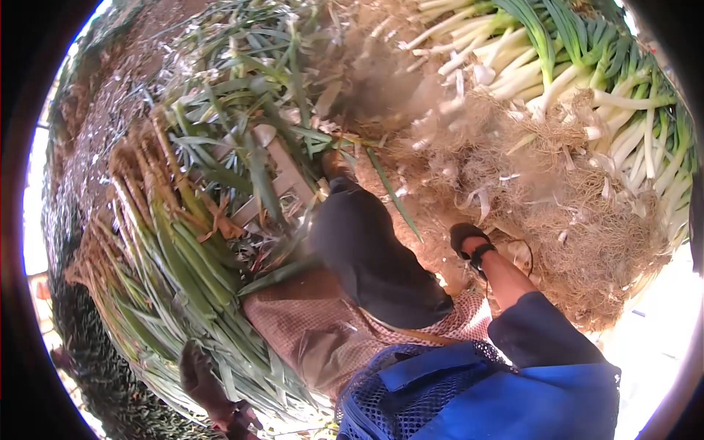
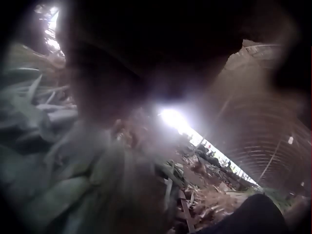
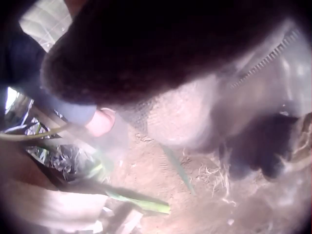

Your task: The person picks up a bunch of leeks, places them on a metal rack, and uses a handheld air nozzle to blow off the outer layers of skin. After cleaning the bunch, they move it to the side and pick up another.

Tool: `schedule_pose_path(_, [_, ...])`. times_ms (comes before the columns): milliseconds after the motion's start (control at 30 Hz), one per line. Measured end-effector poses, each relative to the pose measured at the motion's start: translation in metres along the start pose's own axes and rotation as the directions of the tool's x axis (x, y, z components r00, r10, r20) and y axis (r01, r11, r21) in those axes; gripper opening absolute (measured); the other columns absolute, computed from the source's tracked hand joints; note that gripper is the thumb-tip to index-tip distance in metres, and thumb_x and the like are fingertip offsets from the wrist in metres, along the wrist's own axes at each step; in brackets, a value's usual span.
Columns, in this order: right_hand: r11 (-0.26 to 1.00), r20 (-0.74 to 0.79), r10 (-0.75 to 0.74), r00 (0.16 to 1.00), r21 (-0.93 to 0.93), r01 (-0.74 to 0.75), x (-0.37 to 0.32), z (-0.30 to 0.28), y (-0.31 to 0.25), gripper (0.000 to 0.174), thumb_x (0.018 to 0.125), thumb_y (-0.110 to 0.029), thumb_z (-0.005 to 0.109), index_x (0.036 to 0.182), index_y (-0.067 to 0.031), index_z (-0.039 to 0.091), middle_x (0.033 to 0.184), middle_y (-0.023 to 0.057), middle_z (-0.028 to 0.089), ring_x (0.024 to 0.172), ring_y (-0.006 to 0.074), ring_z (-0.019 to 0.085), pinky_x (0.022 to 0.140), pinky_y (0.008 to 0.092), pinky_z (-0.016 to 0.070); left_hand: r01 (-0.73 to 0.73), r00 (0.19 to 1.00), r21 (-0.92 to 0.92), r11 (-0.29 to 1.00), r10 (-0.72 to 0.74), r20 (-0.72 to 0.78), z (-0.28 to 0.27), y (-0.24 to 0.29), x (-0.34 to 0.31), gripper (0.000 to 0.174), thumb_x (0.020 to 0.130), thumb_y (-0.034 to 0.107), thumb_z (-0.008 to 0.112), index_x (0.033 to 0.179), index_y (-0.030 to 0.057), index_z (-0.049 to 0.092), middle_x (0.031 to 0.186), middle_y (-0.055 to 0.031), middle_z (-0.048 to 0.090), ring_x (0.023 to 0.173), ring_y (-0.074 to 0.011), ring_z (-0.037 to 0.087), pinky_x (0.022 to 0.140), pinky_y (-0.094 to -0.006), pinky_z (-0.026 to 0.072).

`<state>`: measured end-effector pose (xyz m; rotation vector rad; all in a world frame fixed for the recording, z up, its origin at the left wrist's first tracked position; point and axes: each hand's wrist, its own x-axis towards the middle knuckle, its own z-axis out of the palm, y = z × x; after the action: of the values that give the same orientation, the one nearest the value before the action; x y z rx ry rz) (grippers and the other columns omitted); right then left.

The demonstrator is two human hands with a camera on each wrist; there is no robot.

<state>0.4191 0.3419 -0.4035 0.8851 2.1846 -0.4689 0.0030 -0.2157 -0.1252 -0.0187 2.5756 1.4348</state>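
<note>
While a leek pile (image 1: 183, 271) lines the left, matted roots (image 1: 572, 198) fill the right

Where the lower left of the head view fills with long, smooth, strap-like leaves, we find the left grip (image 1: 199, 372), a hand in a dark glove, set over the leafy part of that pile. Blur and shadow in the left wrist view hide its fingers, so we cannot tell whether it is gripping anything. The pile's stalks lean to the upper left, ending in brown, stringy tips.

Right of centre we see the right grip (image 1: 467, 238), also dark-gloved, with a black strap (image 1: 481, 254) round its wrist, just beside the dry, hairlike roots. Its fingers are too dark to read; we cannot tell if they are curled or straight. Across the upper right lie pale-shafted leeks (image 1: 528, 66), glossy white cylinders darkening into green leaves.

Limp, ribbon-like leaf scraps (image 1: 242, 66) tangle at upper middle left above a pale slatted piece (image 1: 290, 172), and dusty brown soil (image 1: 367, 88) lies beside them. Near the centre we see a matte black trouser leg (image 1: 367, 249); below are checked, reddish-brown cloth (image 1: 301, 315) and blue mesh fabric (image 1: 403, 385). A ribbed, arching cover (image 2: 253, 136) curves over the right of the left wrist view.
</note>
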Motion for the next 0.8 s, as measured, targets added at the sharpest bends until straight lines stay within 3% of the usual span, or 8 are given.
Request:
schedule_pose_path(100, [0.997,-0.006,-0.032,0.999,-0.073,0.032,0.023,-0.008,-0.013,0.029,0.091,-0.023,0.059,0.102,-0.0049,0.079,0.111,0.0223,0.075,0.105,0.0367,0.073,0.089,0.0461,0.0564,-0.09,0.987,0.039,0.995,0.083,0.141,0.079,0.014,-0.009,0.035,0.099,0.001,0.065,0.133,0.002,0.069,0.11,-0.0047,0.075,0.088,-0.0089,0.066,0.074,-0.0234,0.053])
schedule_pose_path(133, [0.996,-0.012,-0.032,0.999,-0.079,0.031,0.038,-0.004,-0.016,0.027,0.089,-0.018,0.061,0.103,-0.0058,0.08,0.111,0.0204,0.076,0.103,0.0367,0.074,0.087,0.0464,0.0576,0.053,0.968,0.165,0.985,-0.091,0.232,0.093,0.025,-0.012,0.037,0.1,0.003,0.065,0.137,0.0052,0.066,0.114,-0.0031,0.074,0.091,-0.0096,0.066,0.075,-0.0219,0.052])
schedule_pose_path(267, [0.984,0.04,-0.043,0.998,-0.17,0.049,0.099,0.027,0.0,0.027,0.087,-0.014,0.064,0.107,-0.006,0.08,0.112,0.0184,0.077,0.104,0.0353,0.075,0.09,0.0463,0.057,0.263,0.908,-0.042,0.964,-0.233,0.347,0.15,-0.004,-0.031,0.029,0.1,0.003,0.069,0.129,0.0043,0.069,0.103,-0.0011,0.073,0.085,-0.0096,0.065,0.077,-0.0251,0.0552])
schedule_pose_path(300, [0.99,0.066,-0.068,0.996,-0.117,0.075,0.104,0.032,0.006,0.026,0.086,-0.015,0.065,0.105,-0.0057,0.08,0.11,0.0185,0.077,0.103,0.0351,0.075,0.09,0.0463,0.0567,0.209,0.933,0.0,0.978,-0.2,0.298,0.151,-0.027,-0.034,0.028,0.099,0.003,0.07,0.127,0.003,0.068,0.104,-0.0025,0.071,0.09,-0.0109,0.065,0.085,-0.0264,0.0551])
schedule_pose_path(333, [0.993,0.089,-0.092,0.992,-0.062,0.097,0.106,0.034,0.011,0.026,0.085,-0.016,0.067,0.103,-0.0054,0.081,0.109,0.0186,0.077,0.102,0.0349,0.075,0.089,0.0463,0.0564,-0.15,0.972,0.233,0.961,0.1,0.211,0.161,-0.031,-0.038,0.029,0.097,0.0,0.068,0.126,-0.0003,0.068,0.11,-0.0037,0.066,0.093,-0.0124,0.065,0.083,-0.0265,0.0541])
schedule_pose_path(400, [0.99,0.135,-0.139,0.981,0.051,0.133,0.107,0.039,0.017,0.025,0.082,-0.018,0.07,0.1,-0.0048,0.081,0.107,0.0187,0.078,0.1,0.0344,0.075,0.089,0.0462,0.0557,0.069,0.994,-0.006,0.998,-0.068,0.08,0.172,-0.039,-0.043,0.029,0.096,0.002,0.069,0.125,-0.0027,0.067,0.114,-0.0054,0.066,0.098,-0.0144,0.065,0.09,-0.0287,0.0532])
schedule_pose_path(633, [0.975,0.375,-0.192,0.907,-0.035,0.221,0.05,-0.034,-0.099,0.028,0.083,-0.015,0.061,0.098,-0.0047,0.082,0.102,0.0216,0.077,0.1,0.0352,0.076,0.085,0.0471,0.0572,0.066,0.997,0.161,0.985,-0.071,0.023,0.182,-0.035,-0.024,0.017,0.096,0.003,0.07,0.112,-0.0022,0.069,0.106,-0.0081,0.071,0.096,-0.0172,0.066,0.09,-0.0307,0.0536])
schedule_pose_path(800, [0.971,0.194,-0.144,0.97,-0.16,0.177,0.093,-0.1,-0.055,0.03,0.085,-0.016,0.06,0.104,-0.0037,0.08,0.109,0.0191,0.077,0.1,0.034,0.075,0.086,0.0463,0.0571,0.062,0.998,0.185,0.981,-0.062,-0.003,0.183,-0.032,-0.023,0.012,0.094,0.003,0.072,0.105,-0.0007,0.07,0.1,-0.0068,0.071,0.089,-0.0175,0.065,0.086,-0.0315,0.0532])
